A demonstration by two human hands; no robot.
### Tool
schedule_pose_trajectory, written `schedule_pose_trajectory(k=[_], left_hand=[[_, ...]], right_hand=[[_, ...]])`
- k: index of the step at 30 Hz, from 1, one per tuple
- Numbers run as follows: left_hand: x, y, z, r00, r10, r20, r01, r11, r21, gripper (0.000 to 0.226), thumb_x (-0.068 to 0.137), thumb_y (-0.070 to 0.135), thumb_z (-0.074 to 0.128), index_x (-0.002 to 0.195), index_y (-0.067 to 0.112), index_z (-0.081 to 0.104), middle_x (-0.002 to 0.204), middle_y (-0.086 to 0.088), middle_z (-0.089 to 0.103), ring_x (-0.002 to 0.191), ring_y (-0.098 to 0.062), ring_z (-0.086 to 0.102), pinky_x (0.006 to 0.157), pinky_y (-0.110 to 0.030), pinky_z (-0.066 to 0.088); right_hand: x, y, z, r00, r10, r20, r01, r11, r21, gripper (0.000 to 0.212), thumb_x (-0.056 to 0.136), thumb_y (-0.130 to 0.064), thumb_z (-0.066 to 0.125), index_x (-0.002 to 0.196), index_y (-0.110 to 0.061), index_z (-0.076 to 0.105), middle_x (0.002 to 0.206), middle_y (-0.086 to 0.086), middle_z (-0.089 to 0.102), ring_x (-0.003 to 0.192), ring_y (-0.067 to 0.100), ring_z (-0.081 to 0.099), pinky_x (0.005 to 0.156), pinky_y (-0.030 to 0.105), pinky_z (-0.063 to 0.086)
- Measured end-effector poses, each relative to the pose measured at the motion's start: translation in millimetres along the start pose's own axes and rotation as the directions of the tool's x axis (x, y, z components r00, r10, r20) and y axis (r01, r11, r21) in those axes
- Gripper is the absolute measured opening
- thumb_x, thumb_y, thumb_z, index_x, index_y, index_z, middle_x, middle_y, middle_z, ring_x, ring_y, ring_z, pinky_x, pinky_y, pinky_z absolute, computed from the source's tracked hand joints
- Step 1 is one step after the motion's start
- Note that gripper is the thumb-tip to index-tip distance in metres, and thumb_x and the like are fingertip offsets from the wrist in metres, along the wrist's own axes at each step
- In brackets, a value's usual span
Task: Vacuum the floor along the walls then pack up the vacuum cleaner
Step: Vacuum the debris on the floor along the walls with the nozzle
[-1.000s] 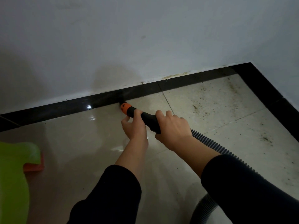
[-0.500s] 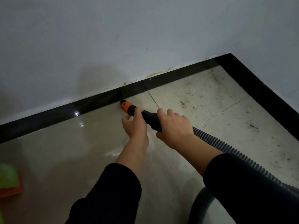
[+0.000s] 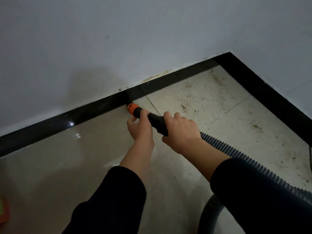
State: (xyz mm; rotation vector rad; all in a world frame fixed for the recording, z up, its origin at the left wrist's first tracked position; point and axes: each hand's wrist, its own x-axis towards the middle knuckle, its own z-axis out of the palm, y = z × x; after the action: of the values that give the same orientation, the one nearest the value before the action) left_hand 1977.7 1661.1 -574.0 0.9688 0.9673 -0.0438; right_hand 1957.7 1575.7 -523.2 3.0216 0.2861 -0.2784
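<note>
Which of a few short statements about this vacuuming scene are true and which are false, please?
1. The left hand and right hand both grip the nozzle. True.
2. The orange tip sits mid-tile, far from the wall. False: it is at the black baseboard.
3. Dirt specks lie on the tiles towards the corner. True.
4. The ribbed hose trails off to the left of the hands. False: it runs back to the right, behind the right hand.

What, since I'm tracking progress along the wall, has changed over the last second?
The nozzle slid right along the baseboard, nearing the grout line. The left hand and right hand kept gripping the wand; the hose still trails behind.
</note>
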Motion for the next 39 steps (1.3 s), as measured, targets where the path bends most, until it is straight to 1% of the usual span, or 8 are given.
schedule_pose_trajectory(k=[6,14,20,24,28,32,36,39], left_hand=[[0.1,-4.9,10.6,0.999,-0.013,0.038,0.012,1.000,0.022,0.044,0.086,0.021,0.066,0.127,0.015,0.051,0.110,-0.009,0.062,0.095,-0.020,0.063,0.093,-0.039,0.054],[-3.8,-17.3,26.1,0.996,-0.048,0.080,0.043,0.997,0.065,0.046,0.083,0.022,0.067,0.126,0.014,0.052,0.110,-0.010,0.064,0.093,-0.021,0.063,0.091,-0.039,0.054],[0.1,-17.9,33.1,0.992,-0.080,0.102,0.071,0.993,0.092,0.047,0.082,0.022,0.067,0.126,0.014,0.054,0.110,-0.011,0.065,0.098,-0.024,0.064,0.093,-0.041,0.054],[7.7,-14.3,32.2,0.993,-0.054,0.104,0.046,0.996,0.077,0.048,0.082,0.021,0.068,0.128,0.012,0.054,0.111,-0.011,0.065,0.096,-0.022,0.065,0.092,-0.038,0.055],[18.4,-9.2,30.1,0.995,-0.019,0.102,0.012,0.997,0.072,0.047,0.083,0.021,0.067,0.127,0.012,0.056,0.111,-0.011,0.065,0.094,-0.021,0.065,0.089,-0.036,0.055],[23.9,-7.7,32.2,0.995,-0.020,0.100,0.012,0.997,0.080,0.048,0.082,0.021,0.068,0.128,0.013,0.056,0.111,-0.011,0.065,0.093,-0.021,0.065,0.090,-0.037,0.055],[22.0,-14.1,34.3,0.992,-0.027,0.123,0.017,0.997,0.080,0.048,0.082,0.022,0.068,0.128,0.014,0.056,0.109,-0.011,0.066,0.086,-0.017,0.064,0.078,-0.030,0.055],[15.4,-19.8,34.9,0.992,-0.031,0.119,0.021,0.996,0.082,0.048,0.082,0.022,0.067,0.128,0.014,0.056,0.107,-0.009,0.065,0.088,-0.017,0.063,0.085,-0.033,0.055]], right_hand=[[-0.1,9.5,-0.8,0.999,0.035,0.023,-0.035,0.999,-0.008,0.049,0.087,-0.032,0.063,0.125,-0.015,0.038,0.109,0.009,0.053,0.090,0.025,0.056,0.067,0.032,0.038],[-9.5,27.7,-0.6,0.994,0.095,0.052,-0.093,0.995,-0.043,0.048,0.087,-0.033,0.063,0.123,-0.013,0.038,0.106,0.009,0.054,0.077,0.023,0.044,0.065,0.032,0.037],[-8.4,31.4,-2.6,0.991,0.121,0.061,-0.118,0.992,-0.043,0.047,0.087,-0.033,0.063,0.123,-0.013,0.038,0.107,0.009,0.053,0.079,0.023,0.046,0.066,0.032,0.038],[-0.3,27.8,-3.3,0.994,0.105,0.029,-0.103,0.994,-0.035,0.047,0.087,-0.032,0.063,0.122,-0.013,0.039,0.109,0.009,0.054,0.088,0.025,0.056,0.067,0.032,0.038],[8.8,19.2,0.6,0.994,0.103,0.019,-0.103,0.995,-0.016,0.046,0.088,-0.030,0.063,0.123,-0.012,0.039,0.110,0.010,0.054,0.092,0.026,0.057,0.068,0.032,0.037],[14.0,18.6,4.4,0.992,0.122,0.008,-0.122,0.992,-0.011,0.047,0.088,-0.031,0.063,0.123,-0.012,0.039,0.109,0.011,0.054,0.091,0.025,0.057,0.067,0.032,0.038],[9.8,23.3,7.3,0.990,0.137,0.011,-0.137,0.991,-0.012,0.045,0.088,-0.029,0.063,0.123,-0.012,0.039,0.108,0.011,0.055,0.082,0.023,0.051,0.066,0.032,0.038],[2.4,27.2,9.5,0.991,0.137,0.011,-0.137,0.991,-0.013,0.043,0.089,-0.028,0.061,0.122,-0.012,0.039,0.107,0.010,0.055,0.081,0.023,0.049,0.066,0.032,0.037]])
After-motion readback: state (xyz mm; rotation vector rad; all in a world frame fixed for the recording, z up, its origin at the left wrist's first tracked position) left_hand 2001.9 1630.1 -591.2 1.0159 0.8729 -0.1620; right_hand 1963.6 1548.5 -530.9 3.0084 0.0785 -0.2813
